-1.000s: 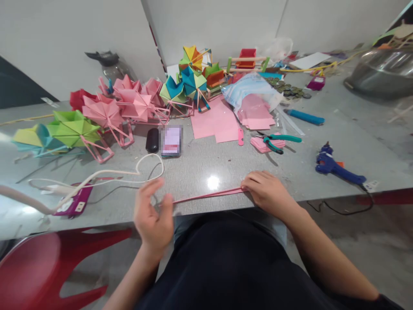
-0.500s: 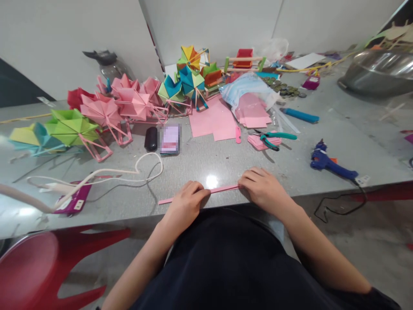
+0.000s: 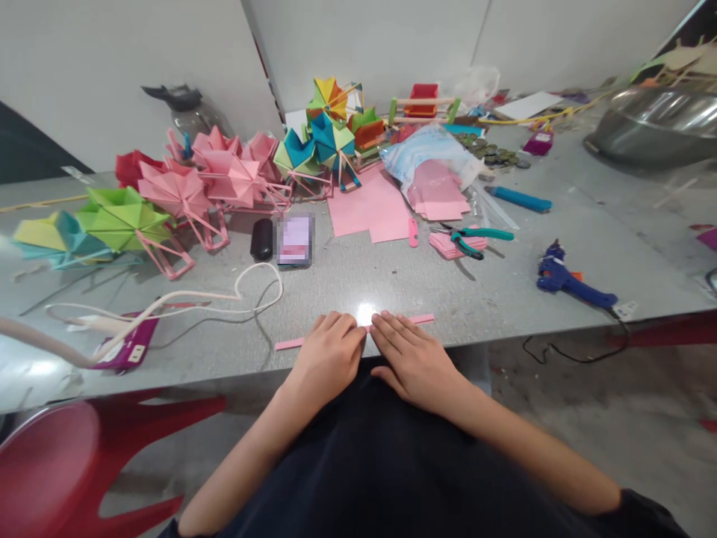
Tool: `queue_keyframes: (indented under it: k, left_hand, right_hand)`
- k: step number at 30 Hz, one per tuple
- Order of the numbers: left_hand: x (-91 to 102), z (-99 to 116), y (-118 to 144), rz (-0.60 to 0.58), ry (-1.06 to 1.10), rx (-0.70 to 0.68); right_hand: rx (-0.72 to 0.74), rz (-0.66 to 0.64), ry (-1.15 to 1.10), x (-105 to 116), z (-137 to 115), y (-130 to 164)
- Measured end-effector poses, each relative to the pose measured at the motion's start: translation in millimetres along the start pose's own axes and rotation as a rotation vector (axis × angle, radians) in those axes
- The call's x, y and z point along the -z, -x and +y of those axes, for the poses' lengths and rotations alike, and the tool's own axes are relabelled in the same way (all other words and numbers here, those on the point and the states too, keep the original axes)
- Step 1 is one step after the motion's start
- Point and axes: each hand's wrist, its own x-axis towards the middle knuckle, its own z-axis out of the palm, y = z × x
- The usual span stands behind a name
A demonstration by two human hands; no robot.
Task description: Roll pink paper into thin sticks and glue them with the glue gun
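A narrow pink paper strip (image 3: 288, 344) lies along the front edge of the table, its two ends showing past my hands. My left hand (image 3: 331, 347) is closed over the strip's middle, with bent fingers pinching or pressing it down. Right beside it, my right hand (image 3: 411, 355) lies flat on the strip, fingers stretched out together and thumb apart toward my body. The part of the strip under both hands is hidden.
Behind the hands are pink paper sheets (image 3: 367, 205), green-handled pliers (image 3: 485, 235) on small pink pieces, and a phone (image 3: 295, 240). A blue glue gun (image 3: 576, 280) lies right. Folded paper models (image 3: 179, 190) and a white cable (image 3: 196, 297) occupy the left; a metal bowl (image 3: 650, 138) stands back right.
My right hand has moved left from the strip's right end to beside my left hand and flattened out, uncovering that end. The left hand stays nearly in place.
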Motion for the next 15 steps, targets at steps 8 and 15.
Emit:
queue_keyframes:
  k: [8, 15]
  left_hand:
    - [-19.9, 9.5, 4.3, 0.123, -0.010, 0.019]
    - [-20.1, 7.4, 4.5, 0.130, -0.062, -0.003]
  right_hand:
    - [-0.062, 0.004, 0.040, 2.3, 2.4, 4.5]
    - [-0.185, 0.034, 0.071, 19.0, 19.9, 27.2]
